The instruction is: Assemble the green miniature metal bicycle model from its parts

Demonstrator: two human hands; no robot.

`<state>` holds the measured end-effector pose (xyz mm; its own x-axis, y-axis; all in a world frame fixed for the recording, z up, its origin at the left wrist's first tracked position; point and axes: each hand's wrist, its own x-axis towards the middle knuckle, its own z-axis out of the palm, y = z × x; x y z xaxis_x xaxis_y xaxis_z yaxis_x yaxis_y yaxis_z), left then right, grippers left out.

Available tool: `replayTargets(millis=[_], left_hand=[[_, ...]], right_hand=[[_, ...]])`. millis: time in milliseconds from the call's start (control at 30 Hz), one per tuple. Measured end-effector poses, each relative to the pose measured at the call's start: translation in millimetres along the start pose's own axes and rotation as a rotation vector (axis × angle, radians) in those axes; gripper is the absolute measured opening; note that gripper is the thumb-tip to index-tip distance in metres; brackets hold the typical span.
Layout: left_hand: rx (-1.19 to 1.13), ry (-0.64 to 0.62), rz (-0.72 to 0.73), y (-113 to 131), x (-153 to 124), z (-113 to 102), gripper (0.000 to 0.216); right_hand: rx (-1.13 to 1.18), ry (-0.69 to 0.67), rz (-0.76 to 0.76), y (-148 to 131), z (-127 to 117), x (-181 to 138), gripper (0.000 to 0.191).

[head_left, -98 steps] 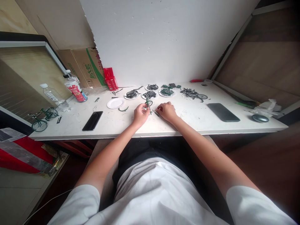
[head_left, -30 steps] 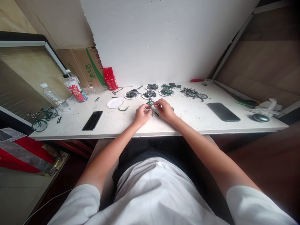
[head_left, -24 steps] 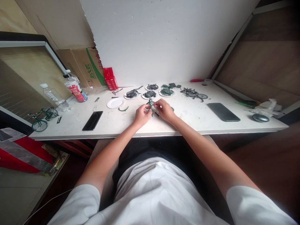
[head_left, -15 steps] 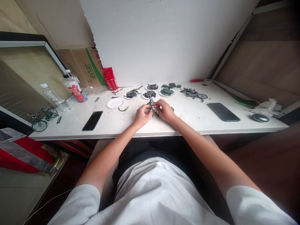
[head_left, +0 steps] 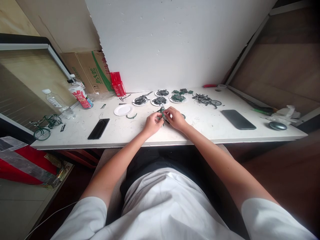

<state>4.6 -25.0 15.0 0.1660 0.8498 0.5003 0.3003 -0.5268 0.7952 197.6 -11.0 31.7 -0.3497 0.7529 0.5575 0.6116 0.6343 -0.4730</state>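
Note:
My left hand (head_left: 151, 122) and my right hand (head_left: 176, 119) meet over the middle of the white table (head_left: 205, 128). Both pinch a small green model bicycle part (head_left: 161, 112) held between their fingertips, just above the tabletop. Behind them stand several small white plates: an empty plate (head_left: 123, 109) to the left, and plates with dark parts (head_left: 140, 100), (head_left: 159, 100), and green parts (head_left: 178, 98). A green curved piece (head_left: 131, 116) lies left of my left hand.
A finished green model bicycle (head_left: 45, 126) stands at the table's left corner. Water bottles (head_left: 58, 103), (head_left: 80, 92), a cardboard box (head_left: 91, 71) and a red carton (head_left: 118, 84) are back left. Black phones (head_left: 99, 128), (head_left: 238, 119) lie either side. A mouse (head_left: 277, 126) sits far right.
My right hand lifted from the table and joined the left on the green part. Both hands have since shifted slightly while working it.

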Motion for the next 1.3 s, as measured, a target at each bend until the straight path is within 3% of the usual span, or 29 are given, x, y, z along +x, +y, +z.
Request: replayTargets(millis=[500,1300], left_hand=[[0.013,-0.044,0.004,-1.1,-0.4,-0.3,0.017],[0.083,-0.069,0.053,1.4,-1.7,0.1,0.014]], right_hand=[[0.041,0.042,-0.068,4.5,3.4,0.9,0.014],[0.045,-0.004,-0.05,5.6,2.7,0.4,0.016]])
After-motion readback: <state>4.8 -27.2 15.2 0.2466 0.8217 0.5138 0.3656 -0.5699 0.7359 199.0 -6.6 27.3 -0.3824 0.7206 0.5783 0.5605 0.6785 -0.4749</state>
